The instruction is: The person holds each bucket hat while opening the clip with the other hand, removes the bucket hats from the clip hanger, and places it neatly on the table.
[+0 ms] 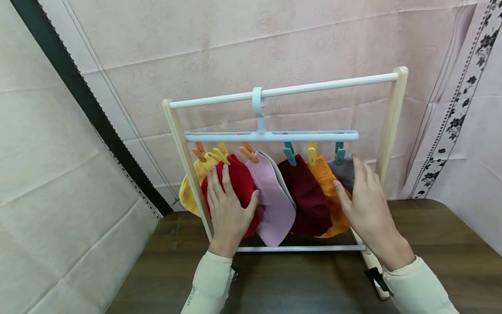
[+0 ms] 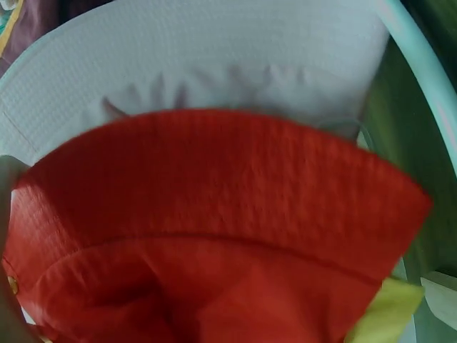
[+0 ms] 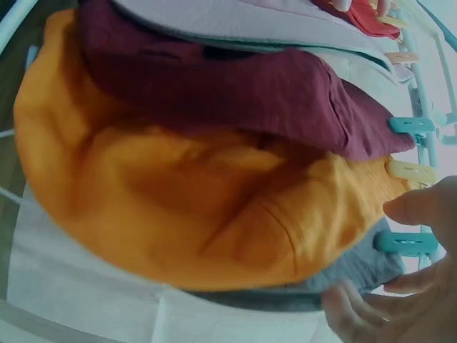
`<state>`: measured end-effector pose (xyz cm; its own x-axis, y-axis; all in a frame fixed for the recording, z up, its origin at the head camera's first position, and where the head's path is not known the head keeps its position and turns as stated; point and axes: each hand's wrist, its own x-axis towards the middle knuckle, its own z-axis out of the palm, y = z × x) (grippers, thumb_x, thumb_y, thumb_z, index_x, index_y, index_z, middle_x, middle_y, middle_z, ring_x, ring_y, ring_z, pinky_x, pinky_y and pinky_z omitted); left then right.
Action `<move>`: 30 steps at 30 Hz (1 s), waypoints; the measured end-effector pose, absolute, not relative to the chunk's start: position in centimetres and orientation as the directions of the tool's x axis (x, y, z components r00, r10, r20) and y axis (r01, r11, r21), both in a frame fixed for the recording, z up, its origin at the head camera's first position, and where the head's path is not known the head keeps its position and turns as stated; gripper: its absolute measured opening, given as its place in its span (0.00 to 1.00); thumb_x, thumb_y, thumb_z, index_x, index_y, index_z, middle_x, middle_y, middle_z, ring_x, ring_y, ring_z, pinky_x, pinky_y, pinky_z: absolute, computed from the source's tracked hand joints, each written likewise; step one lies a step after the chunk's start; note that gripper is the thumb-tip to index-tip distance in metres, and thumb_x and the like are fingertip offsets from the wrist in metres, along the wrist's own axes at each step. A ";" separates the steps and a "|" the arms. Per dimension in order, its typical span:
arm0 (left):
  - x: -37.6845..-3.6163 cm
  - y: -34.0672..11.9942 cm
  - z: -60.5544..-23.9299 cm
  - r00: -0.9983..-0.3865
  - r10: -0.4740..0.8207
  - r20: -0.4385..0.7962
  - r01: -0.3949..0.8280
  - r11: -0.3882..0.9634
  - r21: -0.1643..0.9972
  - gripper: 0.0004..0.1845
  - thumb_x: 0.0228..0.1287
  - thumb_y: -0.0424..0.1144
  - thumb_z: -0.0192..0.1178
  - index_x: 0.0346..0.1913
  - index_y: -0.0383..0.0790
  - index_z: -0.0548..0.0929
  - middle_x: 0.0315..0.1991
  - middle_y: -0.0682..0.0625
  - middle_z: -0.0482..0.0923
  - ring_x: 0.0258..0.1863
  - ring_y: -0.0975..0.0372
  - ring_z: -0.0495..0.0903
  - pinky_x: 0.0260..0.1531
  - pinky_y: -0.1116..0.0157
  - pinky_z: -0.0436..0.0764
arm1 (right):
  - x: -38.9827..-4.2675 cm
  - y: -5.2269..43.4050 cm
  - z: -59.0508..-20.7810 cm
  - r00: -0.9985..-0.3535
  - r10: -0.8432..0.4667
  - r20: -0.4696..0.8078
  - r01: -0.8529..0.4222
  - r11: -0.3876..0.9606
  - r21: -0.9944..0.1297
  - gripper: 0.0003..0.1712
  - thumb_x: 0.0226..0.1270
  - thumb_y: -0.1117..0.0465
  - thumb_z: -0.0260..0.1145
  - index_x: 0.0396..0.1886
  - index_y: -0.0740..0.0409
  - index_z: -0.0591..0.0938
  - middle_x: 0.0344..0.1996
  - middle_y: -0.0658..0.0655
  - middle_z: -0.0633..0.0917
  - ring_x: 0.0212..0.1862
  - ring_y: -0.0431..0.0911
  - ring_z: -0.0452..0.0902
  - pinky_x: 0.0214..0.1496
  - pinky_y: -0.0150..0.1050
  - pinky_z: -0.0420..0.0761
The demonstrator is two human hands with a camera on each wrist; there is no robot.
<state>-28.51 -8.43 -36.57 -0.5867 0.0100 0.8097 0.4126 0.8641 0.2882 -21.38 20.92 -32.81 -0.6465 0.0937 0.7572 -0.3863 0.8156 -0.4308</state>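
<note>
Several cloth hats hang by clothespins from a light-blue hanger [image 1: 310, 136]. My left hand [image 1: 228, 209] lies over the red hat [image 1: 240, 179], fingers nearly straight and thumb out to the right. At the right end, my right hand [image 1: 368, 207] is beside the grey hat [image 1: 343, 172], its thumb near the orange hat [image 1: 336, 216] and its fingers by the teal clothespin [image 3: 407, 244]. Between the hands hang a lilac hat [image 1: 272, 200] and a maroon hat [image 1: 307, 203]. A yellow hat [image 1: 187, 196] hangs farthest left, partly behind the frame post.
The hanger hooks over the top bar [image 1: 325, 86] of a small rack with cream side posts [image 1: 392, 117]. Its lower bar [image 1: 302, 249] runs just above the brown wooden table [image 1: 298, 283]. Pale cloth [image 1: 313, 43] covers the back and sides.
</note>
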 end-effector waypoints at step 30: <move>-27.9 -9.4 -36.8 -0.500 0.019 0.866 0.426 0.876 0.227 0.33 0.71 0.38 0.67 0.75 0.35 0.71 0.74 0.34 0.68 0.75 0.42 0.66 0.71 0.45 0.73 | -21.5 19.0 -34.4 -0.553 0.102 0.827 -0.575 0.672 -0.467 0.31 0.72 0.76 0.67 0.72 0.62 0.72 0.48 0.67 0.86 0.40 0.57 0.87 0.44 0.10 0.69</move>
<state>-27.86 -9.39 -36.80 -0.4998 0.0187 0.8660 0.4263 0.8756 0.2271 -21.52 19.01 -34.39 -0.5528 0.1018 0.8270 -0.5750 0.6717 -0.4671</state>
